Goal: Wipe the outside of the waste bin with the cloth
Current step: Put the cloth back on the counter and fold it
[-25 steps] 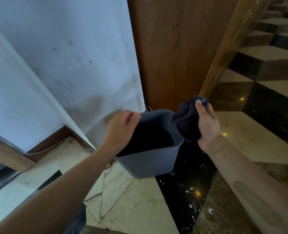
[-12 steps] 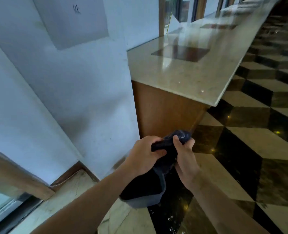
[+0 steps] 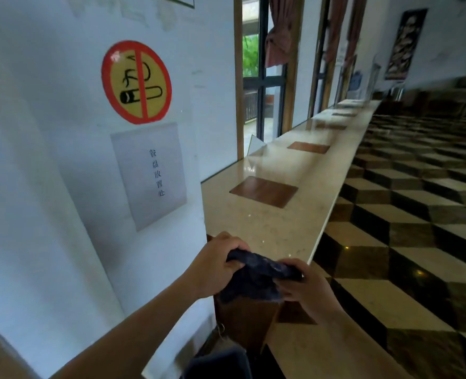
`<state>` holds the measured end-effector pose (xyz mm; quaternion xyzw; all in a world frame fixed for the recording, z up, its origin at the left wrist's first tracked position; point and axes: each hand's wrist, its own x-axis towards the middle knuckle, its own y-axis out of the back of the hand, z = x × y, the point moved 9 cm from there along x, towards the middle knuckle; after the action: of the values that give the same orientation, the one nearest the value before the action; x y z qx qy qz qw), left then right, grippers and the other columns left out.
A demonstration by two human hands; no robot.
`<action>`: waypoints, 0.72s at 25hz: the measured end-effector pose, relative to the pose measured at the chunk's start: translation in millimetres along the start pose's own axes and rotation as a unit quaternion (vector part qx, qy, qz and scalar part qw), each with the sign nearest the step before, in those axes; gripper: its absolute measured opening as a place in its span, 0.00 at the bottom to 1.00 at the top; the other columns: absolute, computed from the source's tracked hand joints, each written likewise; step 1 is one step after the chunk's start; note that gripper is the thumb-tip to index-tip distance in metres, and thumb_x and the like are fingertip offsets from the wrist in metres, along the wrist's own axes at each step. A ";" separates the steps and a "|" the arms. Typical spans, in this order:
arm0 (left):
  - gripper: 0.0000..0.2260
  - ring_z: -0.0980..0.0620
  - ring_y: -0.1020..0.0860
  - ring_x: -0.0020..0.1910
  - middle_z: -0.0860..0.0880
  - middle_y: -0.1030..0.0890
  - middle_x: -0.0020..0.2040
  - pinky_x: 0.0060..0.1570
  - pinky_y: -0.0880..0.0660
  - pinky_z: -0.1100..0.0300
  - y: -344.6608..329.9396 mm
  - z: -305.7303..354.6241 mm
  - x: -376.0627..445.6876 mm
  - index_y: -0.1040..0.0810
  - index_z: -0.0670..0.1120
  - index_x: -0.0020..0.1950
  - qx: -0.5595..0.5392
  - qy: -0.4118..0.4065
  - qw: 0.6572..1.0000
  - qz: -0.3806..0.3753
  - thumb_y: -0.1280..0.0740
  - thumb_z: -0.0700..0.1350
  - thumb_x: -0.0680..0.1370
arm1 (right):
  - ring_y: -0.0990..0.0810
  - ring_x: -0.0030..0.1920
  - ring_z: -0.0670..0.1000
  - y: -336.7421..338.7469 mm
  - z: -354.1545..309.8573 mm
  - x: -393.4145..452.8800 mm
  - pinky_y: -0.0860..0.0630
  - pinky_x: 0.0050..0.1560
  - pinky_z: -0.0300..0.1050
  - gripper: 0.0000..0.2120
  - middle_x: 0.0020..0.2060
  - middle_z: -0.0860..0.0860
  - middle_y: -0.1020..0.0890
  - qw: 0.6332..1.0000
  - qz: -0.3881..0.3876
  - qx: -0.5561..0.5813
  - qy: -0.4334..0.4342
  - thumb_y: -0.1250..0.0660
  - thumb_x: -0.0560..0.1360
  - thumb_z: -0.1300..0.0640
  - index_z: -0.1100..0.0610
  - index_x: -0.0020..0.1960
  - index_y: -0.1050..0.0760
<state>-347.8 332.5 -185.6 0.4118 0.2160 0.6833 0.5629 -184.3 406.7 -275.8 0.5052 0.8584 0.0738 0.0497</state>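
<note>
Both hands — left hand [image 3: 215, 265], right hand [image 3: 305, 291] — clamped on crumpled dark blue cloth [image 3: 256, 277], stretched left-right; grey plastic bin [image 3: 221, 363] below.

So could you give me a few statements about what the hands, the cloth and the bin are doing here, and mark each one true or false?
1. Both hands grip the cloth. True: the left hand and the right hand each hold an end.
2. The cloth is white. False: it is dark blue.
3. The left hand holds the bin by its rim. False: the bin sits low at the bottom edge of the view, and neither hand touches it.
4. A no-smoking sign hangs on the wall. True.
5. The cloth is pressed against the bin. False: it is held up near the end of the counter, apart from the bin.
</note>
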 end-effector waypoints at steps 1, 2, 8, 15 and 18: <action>0.09 0.57 0.25 0.47 0.53 0.25 0.49 0.46 0.33 0.74 11.8 6.3 1.1 0.21 0.49 0.52 -0.003 0.004 1.000 -0.002 0.33 0.38 0.75 | 0.16 0.40 0.43 9.5 -18.9 -5.1 0.21 0.38 0.36 0.12 0.45 0.53 0.16 0.999 0.021 -0.040 0.012 0.28 0.75 0.66 0.48 0.47 0.19; 0.09 0.56 0.25 0.48 0.52 0.24 0.50 0.46 0.34 0.74 20.4 11.0 0.5 0.21 0.49 0.53 -0.006 0.007 1.000 -0.003 0.32 0.39 0.75 | 0.16 0.40 0.43 14.8 -35.7 -10.0 0.23 0.38 0.35 0.11 0.42 0.51 0.15 0.997 0.031 -0.062 0.024 0.29 0.76 0.63 0.47 0.44 0.18; 0.10 0.54 0.21 0.51 0.54 0.17 0.50 0.49 0.24 0.64 47.6 -6.7 -10.4 0.20 0.53 0.51 -0.233 0.123 0.963 0.062 0.26 0.43 0.72 | 0.13 0.45 0.48 22.6 -91.4 -29.9 0.22 0.46 0.43 0.12 0.44 0.50 0.12 0.995 0.038 0.094 0.014 0.30 0.77 0.57 0.43 0.41 0.13; 0.11 0.47 0.19 0.54 0.50 0.16 0.52 0.57 0.22 0.45 47.5 -37.7 -5.4 0.18 0.51 0.52 -0.424 0.152 0.886 0.112 0.26 0.46 0.70 | 0.14 0.43 0.46 14.8 -110.2 -27.4 0.21 0.42 0.41 0.07 0.44 0.45 0.12 0.990 0.102 0.082 0.047 0.31 0.77 0.48 0.40 0.44 0.15; 0.08 0.50 0.18 0.52 0.51 0.15 0.50 0.49 0.20 0.52 43.8 -39.1 6.8 0.17 0.53 0.51 -0.433 0.123 0.888 0.097 0.28 0.44 0.73 | 0.14 0.43 0.44 20.0 -108.6 -21.9 0.22 0.44 0.43 0.06 0.44 0.44 0.12 0.987 0.139 0.059 0.058 0.32 0.78 0.47 0.41 0.46 0.16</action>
<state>-405.4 333.5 -172.4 0.0588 -0.0745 0.8055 0.5850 -173.9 388.8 -165.2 0.6170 0.7838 0.0583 -0.0403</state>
